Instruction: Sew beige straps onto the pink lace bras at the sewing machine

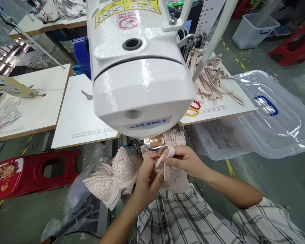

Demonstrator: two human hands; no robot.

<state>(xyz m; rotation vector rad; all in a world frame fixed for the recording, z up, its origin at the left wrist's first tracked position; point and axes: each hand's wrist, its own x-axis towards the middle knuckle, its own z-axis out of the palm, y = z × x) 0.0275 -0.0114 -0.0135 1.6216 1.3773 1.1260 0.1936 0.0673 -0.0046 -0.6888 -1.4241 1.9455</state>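
A white sewing machine head (139, 67) fills the middle of the view. Just below its front, both hands meet over pale pink lace fabric (117, 174). My right hand (186, 161) pinches a folded pink elastic strap (166, 159) between thumb and fingers. My left hand (147, 178) is closed on the lower part of the same strap and the lace under it. A shiny metal part of the machine (154, 142) sits right above the strap.
A heap of pink straps (210, 79) and red and yellow rings (194, 108) lie on the white table (86, 115). Clear plastic bins (269, 112) stand at right. A red stool (30, 173) and a plastic bag (76, 203) are at left.
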